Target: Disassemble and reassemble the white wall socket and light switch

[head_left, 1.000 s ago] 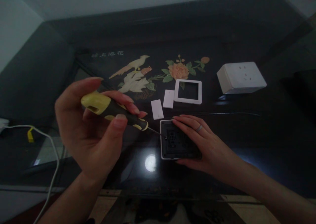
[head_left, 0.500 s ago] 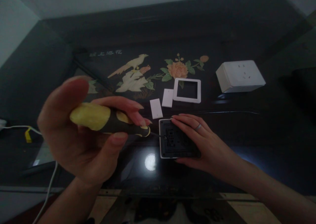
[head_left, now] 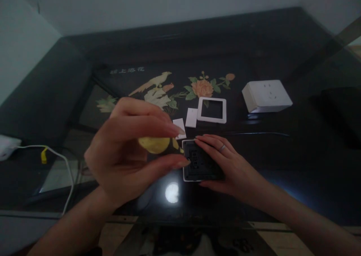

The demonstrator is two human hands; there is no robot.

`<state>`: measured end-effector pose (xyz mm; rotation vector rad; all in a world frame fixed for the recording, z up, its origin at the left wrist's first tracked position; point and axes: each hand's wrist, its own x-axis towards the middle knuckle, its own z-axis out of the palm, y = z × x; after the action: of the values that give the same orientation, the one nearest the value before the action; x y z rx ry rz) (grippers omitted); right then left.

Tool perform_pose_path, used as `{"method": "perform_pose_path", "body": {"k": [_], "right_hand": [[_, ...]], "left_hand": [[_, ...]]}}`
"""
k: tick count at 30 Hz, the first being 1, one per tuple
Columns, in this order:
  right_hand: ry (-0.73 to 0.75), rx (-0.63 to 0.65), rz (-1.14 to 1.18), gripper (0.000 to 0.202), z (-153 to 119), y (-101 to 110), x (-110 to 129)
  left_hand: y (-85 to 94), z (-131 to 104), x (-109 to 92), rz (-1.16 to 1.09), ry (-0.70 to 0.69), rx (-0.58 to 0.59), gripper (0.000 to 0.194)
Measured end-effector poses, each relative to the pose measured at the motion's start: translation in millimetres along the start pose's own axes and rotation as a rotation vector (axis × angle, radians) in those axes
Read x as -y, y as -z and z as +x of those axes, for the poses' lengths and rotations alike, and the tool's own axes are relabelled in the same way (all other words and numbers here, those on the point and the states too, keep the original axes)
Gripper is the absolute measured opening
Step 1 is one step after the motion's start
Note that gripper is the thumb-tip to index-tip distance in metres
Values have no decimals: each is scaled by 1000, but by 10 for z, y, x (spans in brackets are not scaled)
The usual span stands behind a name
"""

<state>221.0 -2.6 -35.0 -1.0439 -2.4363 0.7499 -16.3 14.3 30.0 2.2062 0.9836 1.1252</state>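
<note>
My left hand [head_left: 126,150] is curled loosely around a yellow-and-black screwdriver [head_left: 154,145]. Its rounded yellow butt shows between thumb and forefinger; the shaft and tip are hidden. The thumb tip overlaps the left part of a square wall switch [head_left: 207,169], which has a dark, moulded face up and a thin white rim. From the right, my right hand [head_left: 222,158] grips this switch, fingers over its far edge and thumb at its near edge. A ring is on one finger of that hand.
Two small white rectangular plates [head_left: 191,117] and a white square frame [head_left: 199,111] lie beyond the switch. A white box with socket holes [head_left: 267,96] stands at the right. A white cable [head_left: 66,162] with a yellow tag runs along the left of the glossy black table [head_left: 239,203].
My left hand has moved right, closer to the switch, and turned, so the screwdriver handle now shows mostly end-on. The right hand keeps its grip. The whole view has shifted slightly.
</note>
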Motion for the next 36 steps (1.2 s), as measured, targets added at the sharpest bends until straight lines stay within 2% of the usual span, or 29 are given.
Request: {"method": "perform_pose_path", "body": {"k": [7, 14, 16, 19, 21, 26, 36], "right_hand": [[26, -37, -28, 86, -9, -20, -24], [26, -25, -19, 80, -2, -1, -2], [19, -20, -15, 79, -1, -3, -4], [16, -26, -12, 82, -7, -8, -12], [23, -29, -14, 83, -15, -11, -14], [31, -25, -14, 81, -15, -7, -9], [31, -23, -37, 83, -6, -15, -16]], "left_hand": [[174, 346, -215, 22, -75, 188, 28], [354, 384, -307, -98, -196, 415, 26], [347, 340, -293, -98, -193, 386, 21], [289, 271, -284, -66, -151, 233, 19], [256, 248, -294, -48, -114, 180, 17], [270, 271, -307, -23, -135, 245, 13], [313, 280, -293, 37, -81, 234, 20]]}}
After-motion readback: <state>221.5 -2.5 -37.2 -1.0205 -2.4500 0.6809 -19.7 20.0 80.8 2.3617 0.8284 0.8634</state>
